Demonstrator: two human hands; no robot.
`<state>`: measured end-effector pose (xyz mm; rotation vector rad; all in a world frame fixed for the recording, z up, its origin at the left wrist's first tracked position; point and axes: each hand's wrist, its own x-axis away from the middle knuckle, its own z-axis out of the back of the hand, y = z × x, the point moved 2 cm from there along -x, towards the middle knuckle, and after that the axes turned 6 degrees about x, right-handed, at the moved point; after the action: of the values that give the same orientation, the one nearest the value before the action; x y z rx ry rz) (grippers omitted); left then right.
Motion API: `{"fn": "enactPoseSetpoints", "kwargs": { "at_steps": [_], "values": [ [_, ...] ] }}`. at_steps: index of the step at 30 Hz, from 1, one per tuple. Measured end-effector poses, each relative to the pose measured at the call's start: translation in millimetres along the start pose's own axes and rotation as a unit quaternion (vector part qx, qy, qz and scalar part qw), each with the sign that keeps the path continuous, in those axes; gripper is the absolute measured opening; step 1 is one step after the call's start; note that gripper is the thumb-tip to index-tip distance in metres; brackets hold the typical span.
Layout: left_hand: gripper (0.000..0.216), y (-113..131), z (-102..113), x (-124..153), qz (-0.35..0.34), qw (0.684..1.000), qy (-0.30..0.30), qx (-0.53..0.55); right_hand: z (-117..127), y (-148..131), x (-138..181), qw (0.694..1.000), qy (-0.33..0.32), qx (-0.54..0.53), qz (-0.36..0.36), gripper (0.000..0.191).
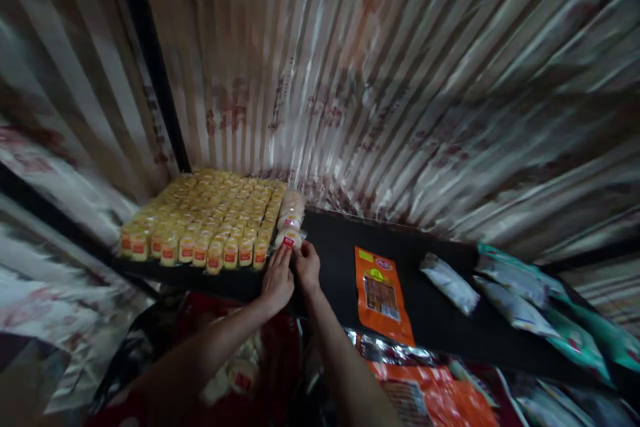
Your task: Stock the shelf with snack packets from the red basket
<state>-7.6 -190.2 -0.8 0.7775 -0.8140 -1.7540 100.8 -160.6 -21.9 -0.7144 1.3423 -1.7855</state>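
Observation:
Both hands reach to a dark shelf against a corrugated metal wall. My left hand lies with fingers stretched against a small clear snack pack with a red label, at the front of a short row of pinkish packs. My right hand is curled, pinching the same pack's right side. To the left, a dense block of yellow packs with red labels fills the shelf's corner.
An orange flat pouch lies on the shelf right of my hands, then a silvery packet and several green-and-silver bags. Red and orange packets sit below the shelf's front edge.

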Motion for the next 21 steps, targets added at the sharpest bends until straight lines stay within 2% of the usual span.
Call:
{"fn": "enactPoseSetpoints", "kwargs": {
  "at_steps": [9, 16, 21],
  "values": [
    [0.061, 7.6, 0.5, -21.9, 0.028, 0.999, 0.014, -0.023, -9.2, -7.0, -26.1, 0.999, 0.016, 0.05, 0.001, 0.036],
    [0.058, 15.7, 3.2, -26.0, 0.049, 0.995, -0.021, -0.082, -8.1, -9.4, -30.8, 0.991, 0.008, 0.137, -0.007, 0.038],
    [0.062, 21.2, 7.2, -26.8, 0.038, 0.993, -0.044, -0.106, -4.9, -7.4, -35.0, 0.991, 0.001, 0.134, -0.011, 0.039]
  ]
}}
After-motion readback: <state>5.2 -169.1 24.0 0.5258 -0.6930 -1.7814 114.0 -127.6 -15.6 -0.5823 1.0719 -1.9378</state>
